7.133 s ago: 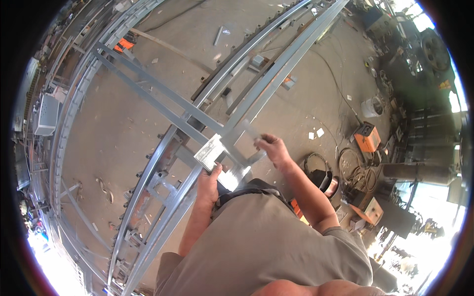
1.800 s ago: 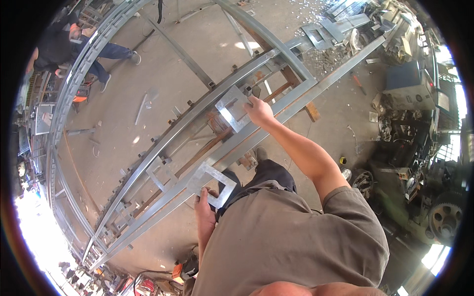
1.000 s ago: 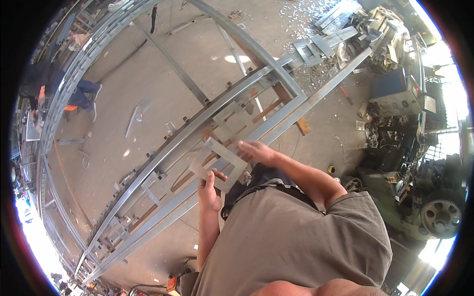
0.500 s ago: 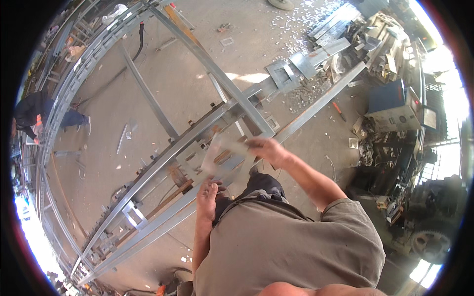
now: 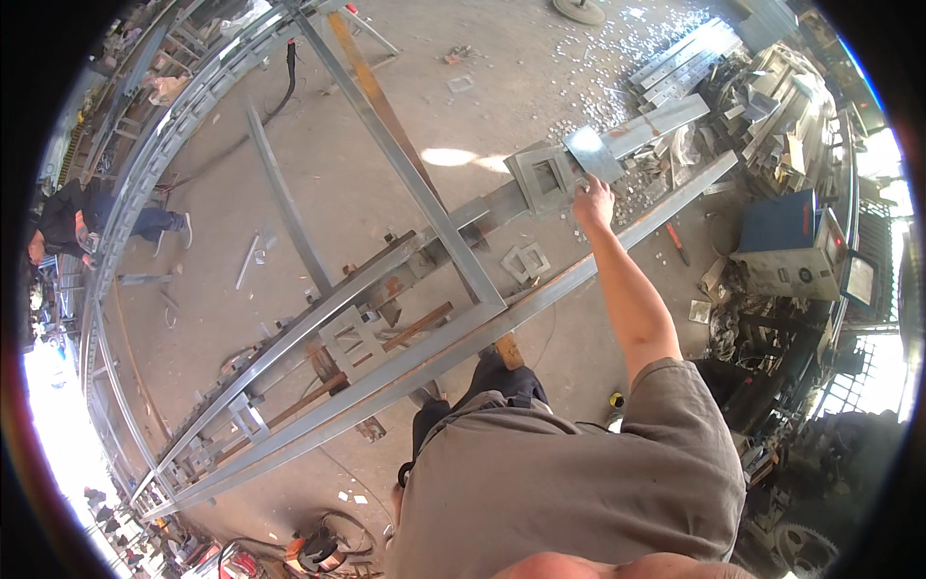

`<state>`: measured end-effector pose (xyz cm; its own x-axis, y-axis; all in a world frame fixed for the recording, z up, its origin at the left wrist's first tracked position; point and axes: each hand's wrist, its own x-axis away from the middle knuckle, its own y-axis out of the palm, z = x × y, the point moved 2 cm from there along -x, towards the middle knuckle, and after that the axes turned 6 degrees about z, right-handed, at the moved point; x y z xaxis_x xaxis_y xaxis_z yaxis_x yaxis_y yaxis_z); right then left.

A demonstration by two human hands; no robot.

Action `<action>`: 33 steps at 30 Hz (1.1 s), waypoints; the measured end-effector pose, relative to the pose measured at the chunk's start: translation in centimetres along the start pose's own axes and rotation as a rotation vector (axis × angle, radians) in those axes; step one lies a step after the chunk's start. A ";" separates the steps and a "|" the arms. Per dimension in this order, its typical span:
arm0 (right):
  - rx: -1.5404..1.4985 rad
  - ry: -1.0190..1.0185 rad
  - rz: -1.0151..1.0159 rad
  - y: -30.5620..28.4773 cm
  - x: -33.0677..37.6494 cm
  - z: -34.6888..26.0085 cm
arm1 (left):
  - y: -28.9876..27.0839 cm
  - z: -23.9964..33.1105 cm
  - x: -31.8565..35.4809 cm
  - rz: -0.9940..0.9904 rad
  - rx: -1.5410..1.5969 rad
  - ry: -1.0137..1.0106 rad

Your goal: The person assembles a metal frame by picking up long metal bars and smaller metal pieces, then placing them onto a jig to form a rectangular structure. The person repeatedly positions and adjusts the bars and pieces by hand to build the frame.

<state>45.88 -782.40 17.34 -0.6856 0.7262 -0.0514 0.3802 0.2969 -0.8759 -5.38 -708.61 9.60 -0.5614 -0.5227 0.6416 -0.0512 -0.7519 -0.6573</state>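
Observation:
My right hand (image 5: 594,204) reaches forward with its fingers closed on the near edge of a flat, shiny metal plate (image 5: 592,154). This plate lies at the end of a long flat metal bar (image 5: 661,124). Just left of it, square metal pieces with cut-out centres (image 5: 522,183) lie overlapped. My left arm hangs down beside my body; its hand is hidden behind my shirt. Closer to me, two small open-centred metal pieces (image 5: 525,261) lie on the floor next to a long steel beam (image 5: 579,274).
A large welded steel frame (image 5: 391,145) spans the floor before me. Slotted plates (image 5: 353,343) rest within it. A blue-and-grey machine (image 5: 786,246) stands right, below a scrap heap (image 5: 772,96). An orange-handled tool (image 5: 678,243) lies nearby. Another person (image 5: 72,222) works far left.
My hands were together over the frame with a blurred pale flat piece; it is gone from them. The right hand has moved forward to the shiny plate, and the left has dropped from sight.

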 end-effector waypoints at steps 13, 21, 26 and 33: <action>-0.567 -0.403 -0.185 -1.7 17.7 -7.5 | 5.3 -1.2 7.1 0.014 0.002 -0.186; -0.420 -0.615 -1.145 -2.5 45.7 -13.8 | 10.0 -6.7 9.1 0.081 0.305 -0.434; -0.309 -0.858 -1.358 -1.5 55.2 -16.9 | 10.9 -13.2 10.0 0.108 0.413 -0.491; -0.142 -1.062 -1.474 0.2 70.5 -21.9 | 7.6 -23.2 11.8 0.223 0.660 -0.632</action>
<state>11.19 -717.55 24.06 -0.5097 -0.7900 0.3407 -0.8282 0.3433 -0.4429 -31.56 -711.13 3.01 0.0608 -0.6575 0.7510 0.5909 -0.5827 -0.5580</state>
